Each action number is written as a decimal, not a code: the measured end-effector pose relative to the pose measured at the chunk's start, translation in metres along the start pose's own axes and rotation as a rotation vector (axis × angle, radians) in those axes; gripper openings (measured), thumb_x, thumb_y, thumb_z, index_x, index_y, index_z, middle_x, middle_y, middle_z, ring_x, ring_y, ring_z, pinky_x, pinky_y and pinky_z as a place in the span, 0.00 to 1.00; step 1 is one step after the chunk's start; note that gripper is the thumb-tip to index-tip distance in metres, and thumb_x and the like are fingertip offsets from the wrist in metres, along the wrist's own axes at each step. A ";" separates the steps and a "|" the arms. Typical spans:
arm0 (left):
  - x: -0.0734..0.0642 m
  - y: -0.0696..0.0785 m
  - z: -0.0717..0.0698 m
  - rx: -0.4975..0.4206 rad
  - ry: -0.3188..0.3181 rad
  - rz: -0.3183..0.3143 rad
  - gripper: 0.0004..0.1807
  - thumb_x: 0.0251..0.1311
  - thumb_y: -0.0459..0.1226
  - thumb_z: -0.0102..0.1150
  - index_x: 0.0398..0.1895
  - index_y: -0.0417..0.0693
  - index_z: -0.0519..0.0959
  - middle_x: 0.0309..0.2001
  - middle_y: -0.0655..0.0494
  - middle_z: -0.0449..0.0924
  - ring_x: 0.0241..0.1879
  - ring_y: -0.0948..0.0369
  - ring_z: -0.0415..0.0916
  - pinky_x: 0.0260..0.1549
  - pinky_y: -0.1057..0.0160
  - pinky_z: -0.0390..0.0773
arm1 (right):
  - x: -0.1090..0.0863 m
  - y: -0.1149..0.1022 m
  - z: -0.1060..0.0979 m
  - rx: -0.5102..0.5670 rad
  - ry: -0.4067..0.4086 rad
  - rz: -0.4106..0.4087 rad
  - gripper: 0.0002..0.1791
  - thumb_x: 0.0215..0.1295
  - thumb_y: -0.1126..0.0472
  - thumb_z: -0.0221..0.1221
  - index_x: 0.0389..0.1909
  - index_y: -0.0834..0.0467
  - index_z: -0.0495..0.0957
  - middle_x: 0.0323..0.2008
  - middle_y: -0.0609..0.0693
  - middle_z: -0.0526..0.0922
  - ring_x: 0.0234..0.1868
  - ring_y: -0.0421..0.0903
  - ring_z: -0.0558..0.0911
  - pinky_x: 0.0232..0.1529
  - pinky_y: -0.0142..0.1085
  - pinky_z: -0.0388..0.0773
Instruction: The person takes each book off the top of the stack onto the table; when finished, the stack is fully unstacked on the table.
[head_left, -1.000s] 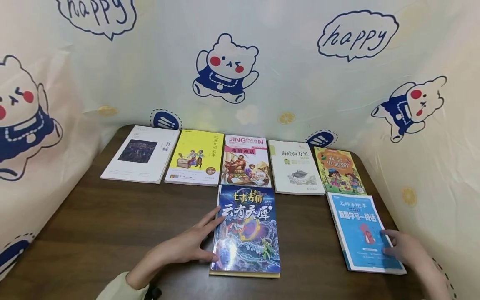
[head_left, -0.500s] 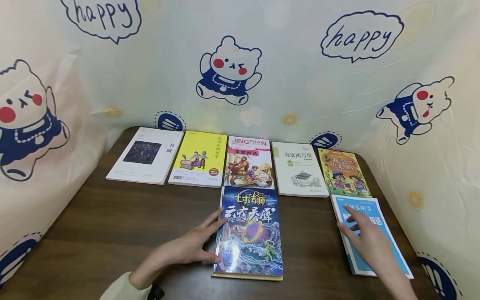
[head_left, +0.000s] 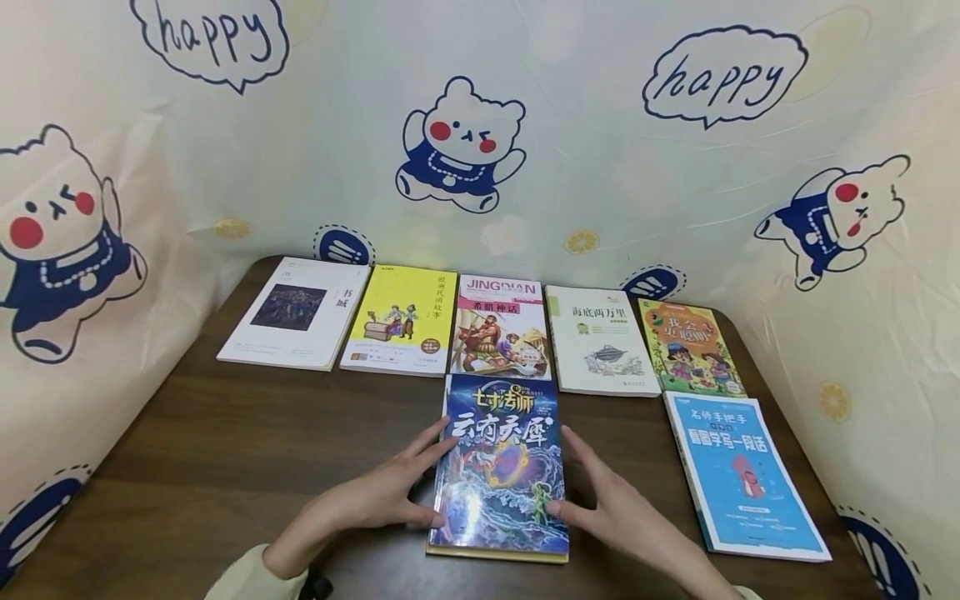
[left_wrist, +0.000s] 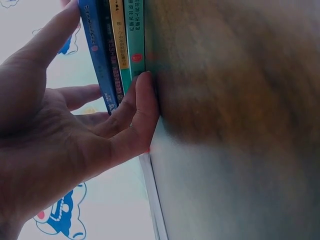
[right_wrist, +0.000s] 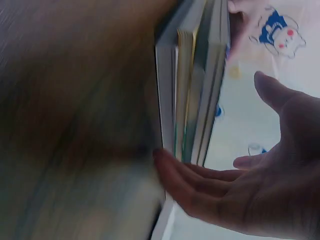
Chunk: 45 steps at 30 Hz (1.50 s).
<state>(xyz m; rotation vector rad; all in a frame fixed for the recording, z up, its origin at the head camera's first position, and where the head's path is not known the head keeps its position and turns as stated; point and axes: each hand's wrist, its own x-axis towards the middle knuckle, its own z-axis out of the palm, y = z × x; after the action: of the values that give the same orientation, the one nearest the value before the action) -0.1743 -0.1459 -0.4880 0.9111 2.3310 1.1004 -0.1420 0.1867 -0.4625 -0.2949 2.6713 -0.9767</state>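
A stack of several books lies in the middle of the table, a glossy dark-blue book (head_left: 498, 475) on top. My left hand (head_left: 367, 500) spreads along the stack's left side, thumb at the near corner of the cover. In the left wrist view, the fingers (left_wrist: 142, 107) lie against blue, yellow and green spines (left_wrist: 135, 45), the lowest fingertip down by the table. Opposite, my right hand (head_left: 626, 508) stands at the stack's right side, its thumb over the cover's edge. The right wrist view shows this hand (right_wrist: 240, 192) with loosely bent fingers beside the page edges (right_wrist: 192, 85).
Along the back of the brown table (head_left: 225, 450) lie a white book (head_left: 292, 312), a yellow one (head_left: 401, 321), a pink-topped one (head_left: 501, 325), a pale one (head_left: 603, 342) and a small orange one (head_left: 690, 346). A light-blue book (head_left: 750, 475) lies at the right. Patterned cloth (head_left: 585, 150) hangs behind.
My right hand has left the light-blue book, passing over it and moving left to the middle stack. The left hand has stayed at the stack's left side.
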 end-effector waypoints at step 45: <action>0.004 0.002 0.004 0.038 0.018 -0.074 0.55 0.53 0.46 0.70 0.77 0.47 0.45 0.76 0.44 0.37 0.71 0.39 0.45 0.62 0.37 0.57 | 0.000 0.013 0.009 -0.017 -0.076 -0.053 0.50 0.54 0.37 0.66 0.75 0.46 0.54 0.68 0.63 0.61 0.66 0.67 0.61 0.52 0.65 0.67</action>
<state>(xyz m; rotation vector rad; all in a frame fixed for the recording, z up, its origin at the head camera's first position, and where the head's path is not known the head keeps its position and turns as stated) -0.1736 -0.1402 -0.4889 0.8245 2.3878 1.0425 -0.1402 0.1912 -0.4770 -0.3999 2.6168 -0.9395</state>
